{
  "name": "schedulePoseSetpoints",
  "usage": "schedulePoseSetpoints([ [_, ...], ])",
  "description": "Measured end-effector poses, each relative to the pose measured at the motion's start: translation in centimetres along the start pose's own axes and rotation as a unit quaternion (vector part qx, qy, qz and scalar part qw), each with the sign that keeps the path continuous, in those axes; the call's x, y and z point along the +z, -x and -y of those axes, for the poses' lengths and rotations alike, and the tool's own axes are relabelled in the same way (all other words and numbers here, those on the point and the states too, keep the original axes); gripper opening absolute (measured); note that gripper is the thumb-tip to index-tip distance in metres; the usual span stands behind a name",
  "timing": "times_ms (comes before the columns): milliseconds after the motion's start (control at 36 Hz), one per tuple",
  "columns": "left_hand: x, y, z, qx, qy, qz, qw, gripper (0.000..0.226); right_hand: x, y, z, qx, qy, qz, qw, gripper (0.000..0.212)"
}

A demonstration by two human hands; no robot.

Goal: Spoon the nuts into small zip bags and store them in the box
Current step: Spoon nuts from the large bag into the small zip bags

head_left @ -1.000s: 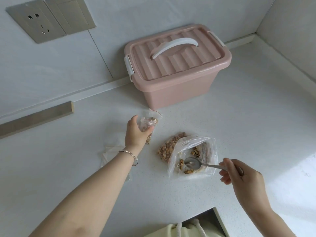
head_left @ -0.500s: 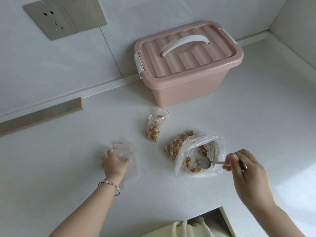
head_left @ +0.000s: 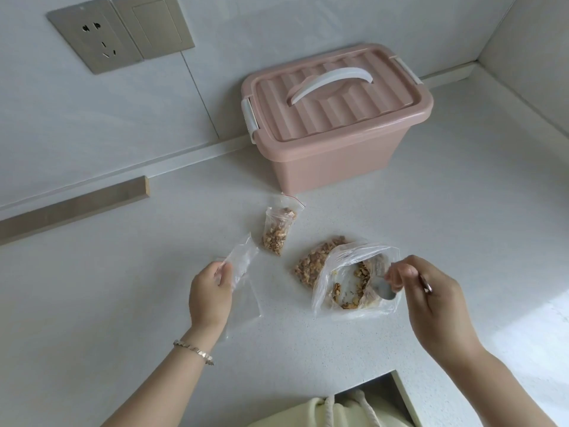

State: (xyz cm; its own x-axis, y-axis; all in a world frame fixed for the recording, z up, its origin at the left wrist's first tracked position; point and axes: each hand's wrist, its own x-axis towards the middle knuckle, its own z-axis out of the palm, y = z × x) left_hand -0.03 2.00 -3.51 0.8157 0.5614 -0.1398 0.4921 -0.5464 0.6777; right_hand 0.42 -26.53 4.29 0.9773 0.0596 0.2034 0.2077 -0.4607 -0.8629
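A pink box (head_left: 335, 155) with a white handle and a closed lid stands by the back wall. In front of it lies a small zip bag (head_left: 278, 231) filled with nuts. A second flat nut-filled bag (head_left: 314, 261) lies beside a large open clear bag (head_left: 354, 285) with a few nuts left inside. My left hand (head_left: 211, 292) pinches an empty small zip bag (head_left: 241, 263) lifted off the counter. My right hand (head_left: 431, 298) grips a metal spoon (head_left: 385, 289) whose bowl is inside the large bag.
More empty bags (head_left: 246, 306) lie flat under my left hand. The white counter (head_left: 462, 226) meets walls at the back and right. A wooden strip (head_left: 74, 208) lies at the left. A cream drawstring garment (head_left: 332, 414) is at the bottom edge.
My left hand let go of the filled small bag, moved down-left to the empty bags and lifted one up. My right hand kept the spoon in the large bag.
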Motion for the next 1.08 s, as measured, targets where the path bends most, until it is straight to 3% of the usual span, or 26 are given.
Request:
schedulePoseSetpoints([
  [111,-1.6,1.9,-4.2,-0.02,0.152,0.046,0.987,0.032,0.2,-0.9,1.7,0.004,-0.036,0.009,0.999,0.047],
  [194,-2.3,3.9,-7.9,-0.015,0.248,0.091,0.964,0.017,0.7,-1.3,3.4,0.014,-0.066,0.042,0.997,0.031],
  [333,-1.3,6.4,-11.6,0.006,0.299,0.17,0.939,0.014,2.5,-1.5,4.8,0.016,-0.064,0.11,0.992,0.003],
  [472,-0.7,7.3,-13.7,-0.066,0.361,0.266,0.891,0.01,2.6,-1.1,5.1,0.04,-0.043,0.127,0.99,0.021],
  [583,-0.9,7.5,-14.1,-0.094,0.413,0.314,0.85,0.026,1.9,-1.0,4.5,0.062,-0.032,0.099,0.993,0.023],
  [694,-1.2,7.5,-13.9,-0.089,0.444,0.33,0.828,0.011,1.7,-0.7,4.3,0.056,-0.034,0.081,0.995,0.023],
  [750,-1.4,7.5,-13.7,-0.071,0.444,0.345,0.824,0.019,1.7,-0.6,4.3,0.052,-0.042,0.069,0.995,0.022],
  [806,-1.6,7.5,-13.7,-0.065,0.442,0.344,0.826,0.014,1.7,-0.5,4.3,0.054,-0.054,0.059,0.995,0.018],
  [1083,-1.3,8.1,-13.9,-0.058,0.368,0.313,0.873,0.021,1.6,-0.1,4.0,0.083,-0.027,0.086,0.992,0.03],
])
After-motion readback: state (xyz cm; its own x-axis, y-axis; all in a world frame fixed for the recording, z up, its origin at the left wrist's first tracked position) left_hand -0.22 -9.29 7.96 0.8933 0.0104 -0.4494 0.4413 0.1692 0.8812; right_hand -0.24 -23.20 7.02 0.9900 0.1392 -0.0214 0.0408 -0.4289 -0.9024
